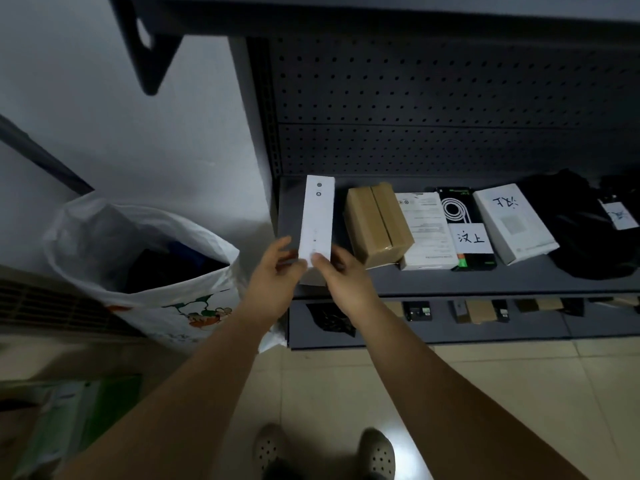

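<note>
**Long white box goes in at the shelf's left end**

Both hands grasp the near end of a long, narrow white cardboard box [317,216]: the left hand [273,271] pinches its corner from 9 o'clock, and the right hand [346,275] holds it from 3 o'clock with the thumb on top. The box points towards 12 o'clock over the grey metal shelf [450,282], probably to slot in parallel with the row. Just at its 3 o'clock lies a brown taped cardboard box [377,223]. Whether the white box's far end already rests on the shelf I cannot tell. A white plastic sack [138,271] stands open at 8 o'clock.
</note>
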A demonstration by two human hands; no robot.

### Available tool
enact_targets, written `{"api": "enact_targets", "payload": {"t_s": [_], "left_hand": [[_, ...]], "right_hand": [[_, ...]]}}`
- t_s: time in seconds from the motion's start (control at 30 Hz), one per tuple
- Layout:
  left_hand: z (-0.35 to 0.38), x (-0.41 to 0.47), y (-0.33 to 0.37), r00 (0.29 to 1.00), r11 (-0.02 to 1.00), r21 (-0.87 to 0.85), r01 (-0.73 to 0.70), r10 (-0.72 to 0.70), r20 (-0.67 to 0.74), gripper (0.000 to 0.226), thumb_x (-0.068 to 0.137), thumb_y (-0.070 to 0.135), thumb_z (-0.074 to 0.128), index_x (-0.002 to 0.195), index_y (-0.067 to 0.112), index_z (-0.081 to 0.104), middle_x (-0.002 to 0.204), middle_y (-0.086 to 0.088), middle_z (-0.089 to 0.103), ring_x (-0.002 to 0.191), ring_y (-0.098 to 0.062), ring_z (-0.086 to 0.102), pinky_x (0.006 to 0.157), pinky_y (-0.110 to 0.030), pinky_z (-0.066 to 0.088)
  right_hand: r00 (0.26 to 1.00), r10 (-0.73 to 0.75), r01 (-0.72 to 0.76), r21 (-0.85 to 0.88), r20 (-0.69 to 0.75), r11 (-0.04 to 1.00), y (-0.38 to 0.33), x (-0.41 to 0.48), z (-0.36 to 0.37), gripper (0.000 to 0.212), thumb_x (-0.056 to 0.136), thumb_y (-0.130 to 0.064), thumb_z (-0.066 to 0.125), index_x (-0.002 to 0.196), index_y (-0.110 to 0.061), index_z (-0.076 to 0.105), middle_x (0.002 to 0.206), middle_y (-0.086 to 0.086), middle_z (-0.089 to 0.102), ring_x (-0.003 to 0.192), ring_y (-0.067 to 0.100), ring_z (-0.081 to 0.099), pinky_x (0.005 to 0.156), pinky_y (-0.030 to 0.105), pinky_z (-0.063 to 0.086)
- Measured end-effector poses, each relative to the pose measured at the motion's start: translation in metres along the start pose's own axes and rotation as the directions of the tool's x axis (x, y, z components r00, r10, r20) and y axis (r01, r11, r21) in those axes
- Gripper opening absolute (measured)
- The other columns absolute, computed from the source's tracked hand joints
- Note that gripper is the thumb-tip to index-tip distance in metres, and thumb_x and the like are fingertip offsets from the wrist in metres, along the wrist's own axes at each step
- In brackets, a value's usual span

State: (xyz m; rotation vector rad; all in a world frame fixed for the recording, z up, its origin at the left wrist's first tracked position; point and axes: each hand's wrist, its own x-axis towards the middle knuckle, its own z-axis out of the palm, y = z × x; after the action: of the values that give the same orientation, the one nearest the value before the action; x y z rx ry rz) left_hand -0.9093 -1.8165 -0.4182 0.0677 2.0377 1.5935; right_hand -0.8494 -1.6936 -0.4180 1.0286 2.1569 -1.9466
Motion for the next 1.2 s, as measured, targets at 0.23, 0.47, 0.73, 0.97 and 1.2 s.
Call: {"api": "enact_targets", "payload": {"t_s": [0.23, 0.47, 0.73, 0.97, 1.2], "left_hand": [[0.001, -0.008, -0.002, 1.0, 0.999, -0.033, 0.006, -0.007, -0.026, 0.02, 0.096, 0.027, 0.057, 0.114, 0.029, 0.064, 0.131, 0.01, 0.052, 0.12, -0.003, 0.049, 0.099, -0.018, 0.037], [0.002, 0.01, -0.018, 0.994, 0.932, 0.358, -0.054, 0.083, -0.066, 0.048, 0.091, 0.019, 0.06, 0.135, 0.036, 0.049, 0.128, 0.01, 0.048, 0.112, -0.007, 0.051, 0.098, -0.024, 0.041], [-0.007, 0.004, -0.013, 1.0, 0.97, 0.24, -0.025, 0.021, 0.021, 0.032, 0.092, 0.009, 0.059, 0.09, 0.041, 0.061, 0.094, 0.022, 0.066, 0.09, 0.005, 0.061, 0.083, -0.019, 0.045], [-0.02, -0.02, 0.007, 0.99, 0.99, 0.033, -0.135, 0.136, -0.04, 0.035, 0.089, 0.01, 0.067, 0.12, 0.024, 0.058, 0.115, 0.008, 0.068, 0.109, -0.006, 0.062, 0.096, -0.03, 0.049], [-0.022, -0.031, 0.065, 0.876, 0.835, 0.344, -0.431, 0.478, -0.063, 0.061, 0.081, 0.023, 0.076, 0.134, 0.03, 0.046, 0.143, 0.011, 0.036, 0.132, -0.006, 0.037, 0.109, -0.026, 0.034]], "right_hand": [[0.983, 0.157, -0.179, 0.296, 0.095, 0.938, 0.005, 0.008, -0.001, 0.03, 0.099, -0.013, 0.051, 0.125, -0.027, 0.06, 0.119, -0.001, 0.066, 0.105, 0.017, 0.065, 0.095, 0.038, 0.055], [0.988, 0.114, -0.127, -0.12, -0.109, 0.985, 0.025, 0.001, -0.012, 0.03, 0.102, -0.032, 0.046, 0.121, -0.019, 0.064, 0.109, 0.004, 0.067, 0.097, 0.021, 0.061, 0.083, 0.031, 0.046], [0.985, 0.132, -0.129, 0.031, -0.114, 0.991, 0.031, -0.001, -0.006, 0.022, 0.097, -0.027, 0.057, 0.118, -0.025, 0.063, 0.103, -0.009, 0.068, 0.093, 0.011, 0.061, 0.082, 0.026, 0.045], [0.998, -0.018, 0.041, 0.368, -0.066, 0.929, 0.007, -0.026, -0.013, 0.032, 0.088, -0.012, 0.071, 0.113, -0.024, 0.055, 0.109, -0.003, 0.072, 0.099, 0.006, 0.07, 0.088, 0.02, 0.053], [0.996, -0.085, 0.082, 0.173, 0.008, 0.981, -0.035, -0.052, -0.078, 0.036, 0.087, -0.014, 0.073, 0.118, -0.029, 0.063, 0.109, -0.009, 0.073, 0.106, 0.011, 0.067, 0.099, 0.031, 0.051]]}}
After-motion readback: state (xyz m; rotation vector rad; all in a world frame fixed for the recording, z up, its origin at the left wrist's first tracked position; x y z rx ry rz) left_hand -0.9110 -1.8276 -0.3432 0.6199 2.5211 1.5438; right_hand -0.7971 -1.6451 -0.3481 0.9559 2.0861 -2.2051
